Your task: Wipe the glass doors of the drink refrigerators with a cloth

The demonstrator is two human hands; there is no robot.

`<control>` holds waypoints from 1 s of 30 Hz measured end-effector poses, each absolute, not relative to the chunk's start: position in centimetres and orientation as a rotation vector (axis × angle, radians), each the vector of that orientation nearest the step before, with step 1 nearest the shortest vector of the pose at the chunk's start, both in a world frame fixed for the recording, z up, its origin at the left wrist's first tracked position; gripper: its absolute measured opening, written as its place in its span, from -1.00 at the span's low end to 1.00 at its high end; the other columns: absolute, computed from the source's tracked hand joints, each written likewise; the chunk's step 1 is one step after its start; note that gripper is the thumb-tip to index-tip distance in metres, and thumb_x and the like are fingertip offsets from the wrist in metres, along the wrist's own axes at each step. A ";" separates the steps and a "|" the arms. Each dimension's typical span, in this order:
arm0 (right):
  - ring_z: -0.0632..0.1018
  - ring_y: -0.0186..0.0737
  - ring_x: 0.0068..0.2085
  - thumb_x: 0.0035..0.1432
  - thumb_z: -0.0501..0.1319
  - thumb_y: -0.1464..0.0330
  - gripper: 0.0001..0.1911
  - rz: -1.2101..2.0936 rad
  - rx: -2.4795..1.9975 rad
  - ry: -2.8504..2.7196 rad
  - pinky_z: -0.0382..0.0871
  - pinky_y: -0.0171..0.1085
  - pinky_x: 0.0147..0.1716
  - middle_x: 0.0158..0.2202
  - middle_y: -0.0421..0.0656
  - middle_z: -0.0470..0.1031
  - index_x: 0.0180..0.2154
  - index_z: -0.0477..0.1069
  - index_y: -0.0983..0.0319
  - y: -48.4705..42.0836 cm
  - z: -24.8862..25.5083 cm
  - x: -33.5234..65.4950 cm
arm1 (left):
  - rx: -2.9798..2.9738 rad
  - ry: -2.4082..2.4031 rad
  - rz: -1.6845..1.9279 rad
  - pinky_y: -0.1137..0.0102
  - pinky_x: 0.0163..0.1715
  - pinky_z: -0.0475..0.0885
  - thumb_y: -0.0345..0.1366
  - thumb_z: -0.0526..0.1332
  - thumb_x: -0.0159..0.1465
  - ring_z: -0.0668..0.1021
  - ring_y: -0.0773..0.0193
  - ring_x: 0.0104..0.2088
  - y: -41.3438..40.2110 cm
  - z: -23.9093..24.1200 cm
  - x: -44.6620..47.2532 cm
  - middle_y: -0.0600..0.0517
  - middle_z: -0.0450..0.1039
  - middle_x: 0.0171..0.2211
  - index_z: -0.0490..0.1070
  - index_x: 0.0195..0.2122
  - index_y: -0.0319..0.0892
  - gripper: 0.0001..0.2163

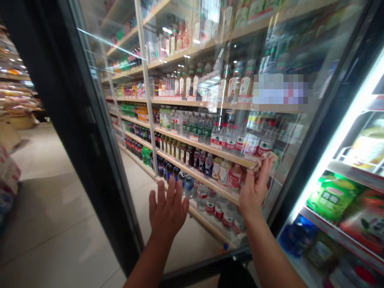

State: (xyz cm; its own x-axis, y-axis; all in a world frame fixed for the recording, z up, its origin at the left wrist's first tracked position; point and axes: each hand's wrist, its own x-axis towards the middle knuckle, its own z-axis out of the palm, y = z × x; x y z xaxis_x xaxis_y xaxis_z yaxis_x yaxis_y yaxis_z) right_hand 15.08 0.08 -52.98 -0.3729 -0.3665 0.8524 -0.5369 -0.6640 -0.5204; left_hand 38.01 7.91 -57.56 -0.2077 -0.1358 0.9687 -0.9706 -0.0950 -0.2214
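Observation:
A glass door (186, 244) in a black frame (99, 144) stands swung out in front of me, with shelves of bottles showing through it. My left hand (168, 208) is raised at the lower middle of the pane, fingers spread and holding nothing; it seems to rest flat against the glass. Farther right, my right hand (255, 188) presses a crumpled, light-coloured cloth (265, 160) to the glass near the frame's right side. The fingers lie over the cloth, and part of it is hidden beneath them.
Beyond the pane stand long wooden shelves (204, 151) with rows of drink bottles (192, 124). Close on the right is a lit cooler shelf (354, 176) holding green packages (333, 196) and large bottles. Tiled floor (60, 204) stretches out at the left, with store displays (18, 100) behind.

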 end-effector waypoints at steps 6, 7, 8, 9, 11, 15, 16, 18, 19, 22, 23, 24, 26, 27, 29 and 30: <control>-0.06 -0.12 0.49 0.39 0.02 0.42 -0.25 1.553 2.164 -0.770 -0.05 0.12 0.43 0.47 -0.08 0.01 0.47 -0.28 0.11 3.4 -53.9 20.6 | 1.306 -1.420 1.394 0.05 0.44 -0.11 -0.19 0.20 0.38 -0.02 -0.06 0.45 8.0 -57.8 38.3 -0.24 0.14 0.36 0.03 0.42 -0.34 -0.34; -0.01 -0.15 0.49 0.38 0.00 0.46 -0.25 1.526 2.176 -0.716 -0.03 0.07 0.43 0.46 -0.11 0.07 0.47 -0.27 0.09 3.5 -53.7 20.8 | 1.306 -1.420 1.393 0.05 0.44 -0.11 -0.19 0.19 0.38 -0.02 -0.06 0.45 8.1 -57.8 38.2 -0.23 0.13 0.36 0.03 0.42 -0.33 -0.34; 0.02 -0.16 0.48 0.38 -0.01 0.49 -0.25 1.567 2.149 -0.709 -0.02 0.07 0.43 0.45 -0.13 0.09 0.47 -0.25 0.06 3.3 -53.2 20.7 | 1.306 -1.420 1.388 0.06 0.44 -0.11 -0.19 0.19 0.39 -0.02 -0.04 0.45 8.1 -57.7 38.1 -0.23 0.13 0.36 0.03 0.43 -0.32 -0.35; 0.04 -0.13 0.47 0.38 -0.03 0.49 -0.27 1.667 2.090 -0.742 -0.01 0.09 0.43 0.46 -0.14 0.07 0.46 -0.22 0.03 3.0 -52.4 20.3 | 1.308 -1.420 1.378 0.07 0.44 -0.11 -0.19 0.18 0.39 -0.02 -0.02 0.45 8.2 -57.7 38.0 -0.22 0.14 0.36 0.02 0.43 -0.31 -0.35; 0.03 -0.04 0.48 0.41 -0.05 0.45 -0.32 1.921 1.927 -0.860 0.00 0.18 0.41 0.49 -0.13 -0.06 0.46 -0.18 0.03 2.1 -50.5 19.0 | 1.306 -1.416 1.354 0.08 0.44 -0.11 -0.21 0.18 0.39 -0.03 0.01 0.45 8.3 -57.5 37.7 -0.21 0.15 0.35 0.01 0.43 -0.28 -0.36; -0.05 0.00 0.49 0.43 -0.06 0.40 -0.36 2.060 1.833 -0.931 -0.05 0.23 0.41 0.51 -0.12 -0.16 0.45 -0.14 0.08 1.3 -48.0 17.7 | 1.300 -1.405 1.362 0.10 0.44 -0.12 -0.22 0.17 0.40 -0.02 0.01 0.45 8.5 -57.4 37.3 -0.21 0.16 0.35 0.00 0.43 -0.30 -0.36; -0.03 -0.02 0.49 0.43 -0.05 0.41 -0.36 1.998 1.880 -0.898 -0.06 0.22 0.41 0.50 -0.13 -0.12 0.45 -0.13 0.05 1.6 -48.1 17.9 | 1.303 -1.403 1.372 0.10 0.44 -0.12 -0.21 0.17 0.40 -0.01 -0.01 0.44 8.5 -57.4 37.4 -0.21 0.15 0.35 0.00 0.43 -0.31 -0.36; 0.06 -0.08 0.47 0.42 -0.04 0.44 -0.35 1.809 2.018 -0.794 -0.02 0.18 0.41 0.47 -0.17 0.04 0.44 -0.10 -0.01 2.3 -49.2 18.7 | 1.305 -1.402 1.386 0.09 0.44 -0.11 -0.20 0.17 0.40 -0.01 -0.02 0.44 8.5 -57.3 37.4 -0.20 0.12 0.36 0.00 0.43 -0.31 -0.36; 0.12 -0.11 0.45 0.42 -0.01 0.45 -0.34 1.707 2.082 -0.725 0.01 0.14 0.41 0.43 -0.18 0.14 0.44 -0.09 -0.03 2.7 -49.8 19.1 | 1.303 -1.402 1.389 0.08 0.43 -0.10 -0.20 0.16 0.41 0.00 -0.02 0.44 8.5 -57.3 37.5 -0.20 0.12 0.36 0.01 0.43 -0.30 -0.37; 0.29 -0.18 0.38 0.39 0.09 0.46 -0.32 1.551 2.170 -0.545 0.11 0.00 0.39 0.30 -0.16 0.39 0.43 -0.04 -0.02 3.0 -51.1 19.7 | 1.297 -1.403 1.384 0.06 0.43 -0.08 -0.20 0.15 0.41 0.00 -0.01 0.44 8.4 -57.3 37.7 -0.20 0.13 0.36 0.04 0.43 -0.26 -0.39; 0.33 -0.18 0.36 0.38 0.11 0.46 -0.32 1.586 2.148 -0.516 0.16 -0.01 0.37 0.27 -0.16 0.42 0.42 0.00 -0.01 2.9 -50.9 19.7 | 1.297 -1.402 1.384 0.06 0.43 -0.07 -0.20 0.15 0.41 0.00 -0.01 0.44 8.3 -57.3 37.7 -0.21 0.13 0.36 0.04 0.43 -0.26 -0.39; 0.35 -0.17 0.35 0.37 0.12 0.47 -0.33 1.654 2.107 -0.505 0.20 -0.01 0.35 0.27 -0.15 0.43 0.41 0.03 -0.01 2.7 -50.5 19.6 | 1.297 -1.402 1.383 0.06 0.43 -0.07 -0.19 0.15 0.41 0.01 -0.01 0.44 8.3 -57.4 37.7 -0.21 0.14 0.36 0.04 0.43 -0.26 -0.39; 0.34 -0.15 0.35 0.37 0.09 0.49 -0.35 1.795 2.010 -0.520 0.26 0.02 0.32 0.30 -0.15 0.39 0.40 0.06 -0.02 2.1 -49.3 19.4 | 1.289 -1.407 1.372 0.06 0.42 -0.07 -0.18 0.12 0.43 0.00 -0.02 0.44 8.3 -57.4 37.8 -0.23 0.14 0.36 0.02 0.43 -0.27 -0.39; 0.33 -0.15 0.36 0.37 0.07 0.50 -0.35 1.832 1.978 -0.534 0.26 0.03 0.32 0.31 -0.15 0.36 0.39 0.06 -0.03 1.9 -48.8 19.4 | 1.280 -1.415 1.360 0.05 0.42 -0.05 -0.17 0.09 0.44 0.00 -0.02 0.44 8.3 -57.4 37.9 -0.23 0.13 0.36 -0.01 0.44 -0.27 -0.40; 0.30 -0.21 0.37 0.38 0.04 0.52 -0.36 1.816 1.985 -0.544 0.22 -0.01 0.34 0.31 -0.18 0.38 0.39 0.08 -0.04 1.9 -48.7 19.7 | 1.251 -1.439 1.332 0.01 0.40 -0.02 -0.16 0.02 0.47 -0.01 -0.04 0.44 8.4 -57.5 38.1 -0.26 0.08 0.38 -0.09 0.46 -0.28 -0.40; 0.29 -0.25 0.38 0.38 0.03 0.54 -0.37 1.766 2.026 -0.525 0.18 -0.05 0.35 0.28 -0.19 0.41 0.38 0.11 -0.03 2.1 -49.2 19.9 | 1.233 -1.453 1.320 0.00 0.39 0.00 -0.16 -0.01 0.48 -0.01 -0.05 0.44 8.5 -57.5 38.2 -0.27 0.03 0.40 -0.13 0.46 -0.28 -0.39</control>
State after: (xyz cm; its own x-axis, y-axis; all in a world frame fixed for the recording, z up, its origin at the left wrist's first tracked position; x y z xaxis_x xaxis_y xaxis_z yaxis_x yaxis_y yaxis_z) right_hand 19.86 2.12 -49.24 0.1307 -0.0191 0.9912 -0.5255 -0.8492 0.0529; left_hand 38.18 8.47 -57.52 -0.2047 -0.1425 0.9684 -0.9776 -0.0197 -0.2095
